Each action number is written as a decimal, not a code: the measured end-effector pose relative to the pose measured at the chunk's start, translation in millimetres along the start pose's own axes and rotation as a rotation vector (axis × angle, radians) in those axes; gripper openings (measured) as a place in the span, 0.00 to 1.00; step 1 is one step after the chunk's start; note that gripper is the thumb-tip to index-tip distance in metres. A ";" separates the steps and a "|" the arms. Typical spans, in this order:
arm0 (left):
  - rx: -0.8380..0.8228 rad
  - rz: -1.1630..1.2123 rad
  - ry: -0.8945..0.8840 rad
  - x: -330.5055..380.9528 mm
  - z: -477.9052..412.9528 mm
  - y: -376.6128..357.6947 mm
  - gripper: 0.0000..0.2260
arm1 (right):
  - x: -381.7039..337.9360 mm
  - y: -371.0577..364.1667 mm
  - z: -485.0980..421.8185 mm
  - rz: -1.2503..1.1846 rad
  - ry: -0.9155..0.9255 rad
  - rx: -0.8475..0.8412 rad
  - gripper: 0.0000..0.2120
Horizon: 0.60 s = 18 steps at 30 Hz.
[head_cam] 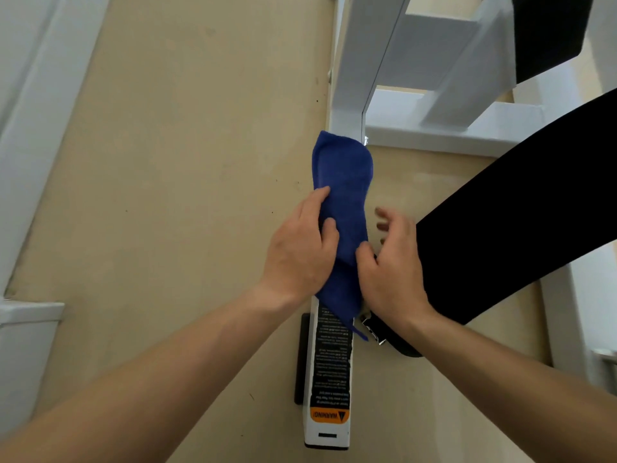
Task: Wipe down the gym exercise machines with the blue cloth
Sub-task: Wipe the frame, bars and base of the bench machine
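A blue cloth [344, 202] is draped lengthwise over a white floor bar [329, 426] of a gym machine. The bar carries a black label with an orange WARNING strip. My left hand [297, 252] grips the cloth from the left, thumb and fingers pressed into it. My right hand [390, 265] holds the cloth's right edge with the thumb, while its fingers spread out beyond. Above the cloth, the white frame post [354, 61] rises from the same bar.
A black padded part [500, 235] of the machine slants in from the right, touching my right hand. White crossbars [444, 135] lie behind it. Another white machine beam [26, 105] runs along the left edge over the beige floor [173, 182].
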<state>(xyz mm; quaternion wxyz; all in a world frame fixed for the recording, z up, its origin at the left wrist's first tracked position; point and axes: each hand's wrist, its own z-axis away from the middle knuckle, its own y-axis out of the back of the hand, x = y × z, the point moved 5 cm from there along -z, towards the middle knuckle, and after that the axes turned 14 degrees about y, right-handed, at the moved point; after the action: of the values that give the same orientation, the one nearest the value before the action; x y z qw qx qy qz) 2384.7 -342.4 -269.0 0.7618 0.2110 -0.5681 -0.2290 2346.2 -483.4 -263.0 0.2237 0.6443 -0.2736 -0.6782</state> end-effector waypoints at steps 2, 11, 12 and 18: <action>-0.042 0.066 0.080 1.8 -3.9 -2.0 0.21 | -8.4 -4.8 -15.5 -0.126 0.014 -0.050 0.27; -0.197 0.234 0.173 20.3 -77.8 -23.0 0.19 | -6.9 -33.1 -86.7 -0.279 -0.095 -0.050 0.28; -0.200 0.226 0.184 22.0 -88.1 -23.8 0.18 | -7.6 -32.1 -95.0 -0.274 -0.103 -0.052 0.28; -0.173 0.218 0.193 24.5 -106.2 -26.9 0.18 | -3.4 -33.2 -114.1 -0.298 -0.098 -0.035 0.29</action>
<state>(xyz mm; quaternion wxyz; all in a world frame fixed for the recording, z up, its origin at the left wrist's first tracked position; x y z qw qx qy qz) 2490.0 -372.0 -294.0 0.8485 0.1030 -0.4899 -0.1717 2461.8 -465.7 -284.6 0.1183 0.6400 -0.1736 -0.7391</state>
